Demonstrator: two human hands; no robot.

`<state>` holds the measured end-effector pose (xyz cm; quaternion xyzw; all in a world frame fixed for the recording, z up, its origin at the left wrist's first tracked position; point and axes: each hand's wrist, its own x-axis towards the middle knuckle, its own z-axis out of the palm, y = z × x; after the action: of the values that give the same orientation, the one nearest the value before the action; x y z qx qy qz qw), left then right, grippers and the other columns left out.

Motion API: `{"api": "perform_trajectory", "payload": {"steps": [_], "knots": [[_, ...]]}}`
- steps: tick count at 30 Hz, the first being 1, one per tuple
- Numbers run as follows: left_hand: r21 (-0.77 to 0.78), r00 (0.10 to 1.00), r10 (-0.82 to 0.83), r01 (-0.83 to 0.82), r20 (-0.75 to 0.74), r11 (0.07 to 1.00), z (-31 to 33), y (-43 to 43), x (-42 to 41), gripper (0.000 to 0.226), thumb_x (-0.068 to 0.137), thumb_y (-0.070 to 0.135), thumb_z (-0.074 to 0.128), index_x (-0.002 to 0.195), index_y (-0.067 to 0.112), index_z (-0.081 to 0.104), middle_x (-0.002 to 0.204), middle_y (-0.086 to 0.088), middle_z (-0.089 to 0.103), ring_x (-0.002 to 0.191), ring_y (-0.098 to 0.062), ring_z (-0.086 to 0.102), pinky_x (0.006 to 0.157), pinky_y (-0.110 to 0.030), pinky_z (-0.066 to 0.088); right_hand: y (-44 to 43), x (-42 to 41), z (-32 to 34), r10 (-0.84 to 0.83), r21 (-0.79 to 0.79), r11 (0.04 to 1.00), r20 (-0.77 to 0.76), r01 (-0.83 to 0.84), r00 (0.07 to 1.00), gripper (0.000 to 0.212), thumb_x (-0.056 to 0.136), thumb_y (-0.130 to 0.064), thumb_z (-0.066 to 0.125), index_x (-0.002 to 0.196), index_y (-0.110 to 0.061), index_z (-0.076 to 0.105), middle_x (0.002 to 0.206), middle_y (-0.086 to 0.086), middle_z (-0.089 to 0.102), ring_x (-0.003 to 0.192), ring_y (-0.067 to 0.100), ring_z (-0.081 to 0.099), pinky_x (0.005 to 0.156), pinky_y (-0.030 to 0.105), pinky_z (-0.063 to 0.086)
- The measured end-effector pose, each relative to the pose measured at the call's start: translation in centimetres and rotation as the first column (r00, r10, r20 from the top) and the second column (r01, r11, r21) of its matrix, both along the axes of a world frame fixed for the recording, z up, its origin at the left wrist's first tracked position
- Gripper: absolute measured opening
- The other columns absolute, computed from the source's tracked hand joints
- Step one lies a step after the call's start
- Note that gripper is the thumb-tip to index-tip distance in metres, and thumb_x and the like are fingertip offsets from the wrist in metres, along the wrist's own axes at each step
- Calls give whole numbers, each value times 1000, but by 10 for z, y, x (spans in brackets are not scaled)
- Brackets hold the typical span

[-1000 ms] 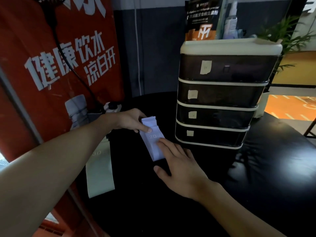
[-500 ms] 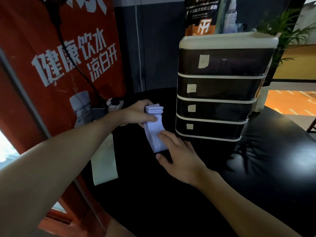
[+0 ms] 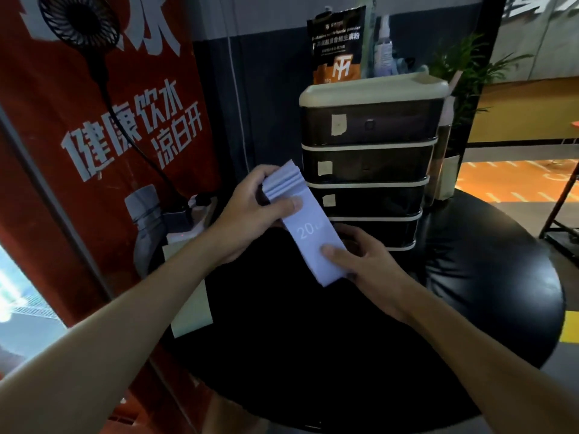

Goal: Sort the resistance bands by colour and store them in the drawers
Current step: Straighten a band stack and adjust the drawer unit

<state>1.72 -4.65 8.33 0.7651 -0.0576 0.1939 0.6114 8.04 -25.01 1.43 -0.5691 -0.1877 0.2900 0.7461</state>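
Observation:
A stack of lilac resistance bands [image 3: 308,234], the top one marked "20", is lifted off the black round table [image 3: 470,308] in front of the drawers. My left hand [image 3: 250,214] grips the stack's far end, thumb on top. My right hand [image 3: 366,261] holds the near end, thumb pressed on the top band and fingers underneath. The dark drawer unit [image 3: 369,164] with cream rims stands just behind, all its drawers closed, each with a small paper label. A pale green band [image 3: 191,308] lies flat at the table's left edge, partly under my left forearm.
A red banner [image 3: 94,136] with a clip fan [image 3: 80,20] and its black cable stands close on the left. On top of the drawers sit a powder pouch [image 3: 338,48] and a spray bottle [image 3: 383,48]. A plant [image 3: 460,67] stands behind at right.
Both hands have lifted the lilac bands off the table; earlier they lay flat under my fingers. The left hand gathered the far end upward, and the right hand moved from pressing to holding.

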Motion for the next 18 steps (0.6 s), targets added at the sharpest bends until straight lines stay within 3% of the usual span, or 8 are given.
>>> {"api": "perform_trajectory", "payload": {"steps": [2,6,9,12,18], "knots": [[-141,1000,2,-3,-4,990,-14,-17,1,44,79,16,81,117,16,58,104,-5,66,99,-23,67,86,-42,57,-21,-6,3,-21,0,1000,43,21,999,90,47,-41,94,125,-11,60,120,9,69,108,30,67,95,47,52],[-175,998,54,-60,-38,983,-46,-47,3,51,73,20,85,118,19,62,108,-7,70,99,-24,69,87,-41,57,-64,-5,6,-237,-217,929,271,299,933,61,69,-23,82,124,-20,56,114,1,66,96,15,68,81,33,56],[-182,987,1,-30,-159,983,-74,-62,4,50,76,9,85,120,19,63,112,-11,72,103,-29,70,92,-47,57,-91,5,-3,-292,-275,865,405,421,866,66,70,-18,84,126,-27,51,114,-4,61,98,8,64,83,31,55],[-127,968,-2,-31,-249,991,-91,-71,8,53,77,4,83,124,18,64,113,-8,73,106,-26,70,96,-44,56,-104,10,-22,-234,-313,836,538,450,810,67,70,-15,86,125,-26,50,111,-1,66,92,3,66,75,20,56],[50,961,-38,53,-272,997,-99,-63,8,39,75,5,85,110,16,72,104,1,77,94,-15,74,88,-35,58,-107,12,-38,-211,-306,821,623,482,754,69,72,-17,85,131,-25,51,113,-13,65,96,-12,60,73,4,46]]}}
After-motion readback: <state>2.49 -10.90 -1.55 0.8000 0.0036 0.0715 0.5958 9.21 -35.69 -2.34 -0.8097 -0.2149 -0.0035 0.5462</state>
